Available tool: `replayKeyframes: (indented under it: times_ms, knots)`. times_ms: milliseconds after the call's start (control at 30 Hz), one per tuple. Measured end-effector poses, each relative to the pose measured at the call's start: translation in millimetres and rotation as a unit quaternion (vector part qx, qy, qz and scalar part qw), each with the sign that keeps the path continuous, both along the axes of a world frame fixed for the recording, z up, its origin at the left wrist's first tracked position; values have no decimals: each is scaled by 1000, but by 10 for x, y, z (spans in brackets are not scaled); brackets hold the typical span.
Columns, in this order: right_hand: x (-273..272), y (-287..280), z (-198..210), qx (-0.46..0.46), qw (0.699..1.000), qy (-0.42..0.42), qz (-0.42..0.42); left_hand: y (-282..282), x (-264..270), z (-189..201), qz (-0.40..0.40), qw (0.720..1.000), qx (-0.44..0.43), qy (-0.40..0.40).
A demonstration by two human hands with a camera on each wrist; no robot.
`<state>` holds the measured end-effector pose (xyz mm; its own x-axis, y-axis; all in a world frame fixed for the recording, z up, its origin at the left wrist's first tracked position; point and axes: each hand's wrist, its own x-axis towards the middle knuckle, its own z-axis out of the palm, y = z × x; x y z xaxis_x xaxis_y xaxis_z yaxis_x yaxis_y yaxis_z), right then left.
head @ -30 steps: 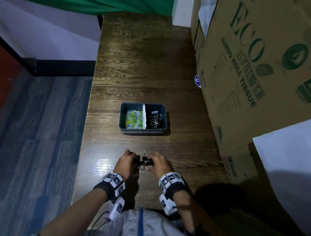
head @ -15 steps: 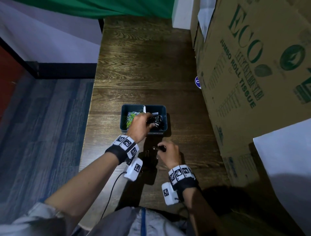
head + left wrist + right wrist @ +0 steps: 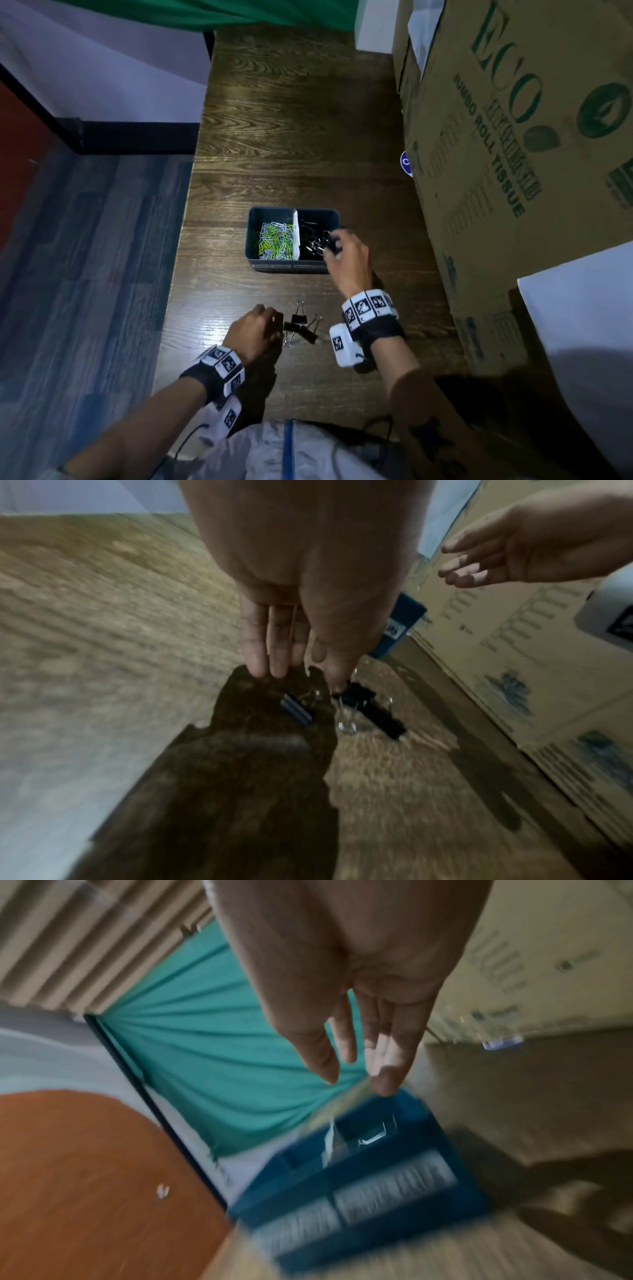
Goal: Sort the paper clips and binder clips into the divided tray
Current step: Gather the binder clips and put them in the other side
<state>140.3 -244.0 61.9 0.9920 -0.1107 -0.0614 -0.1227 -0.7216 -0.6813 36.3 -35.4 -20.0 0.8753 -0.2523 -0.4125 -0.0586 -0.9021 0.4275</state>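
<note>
A dark blue divided tray (image 3: 291, 269) stands mid-table. Its left half holds coloured paper clips (image 3: 274, 240), its right half black binder clips (image 3: 313, 240). My right hand (image 3: 334, 240) hovers over the right half's near corner. In the right wrist view this hand (image 3: 356, 1077) has straight fingers and holds nothing above the blurred tray (image 3: 359, 1172). A small cluster of black binder clips (image 3: 301, 325) lies on the table nearer me. My left hand (image 3: 274, 320) reaches down to them, and in the left wrist view its straight fingertips (image 3: 335, 685) are at the clips (image 3: 373, 712), gripping nothing.
A large cardboard box (image 3: 513, 137) walls the table's right side, with white paper (image 3: 582, 308) in front of it. The table's left edge (image 3: 181, 274) drops to the floor. Bare wood lies beyond the tray and to its left.
My left hand left the tray and came back to the clips on the table. My right hand rose from the table to the tray's right half and now holds nothing.
</note>
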Motion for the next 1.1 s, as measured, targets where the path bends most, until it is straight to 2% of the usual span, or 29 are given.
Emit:
replayKeyframes:
  times_ms: [100,233,333,400,567,800,1000,1100]
  knots:
    - [-390,61,-286,-52,990,95,90,-51,-170,-91,-18,1000,-1,2]
    - [-848,131,-632,-166,927,243,232,-195,-244,-113,-48,998,44,2]
    - [-1084,148,-744,-218,906,206,299,-301,-237,-124,-62,995,74,13]
    - [-1185,139,-801,-219,915,168,295,-343,-228,-130,-76,994,82,17]
    - [-1264,133,-889,-211,936,139,247,-365,-224,-108,-88,994,68,5]
    - [-1333,94,-858,-202,947,133,211,-395,-196,-109,6,999,38,-20]
    - [-1369,56,-798,-178,953,131,207,-265,-108,23,22,999,-38,-12]
    - [-1359,21,-723,-146,959,137,201,-216,24,215,-12,997,-73,-28]
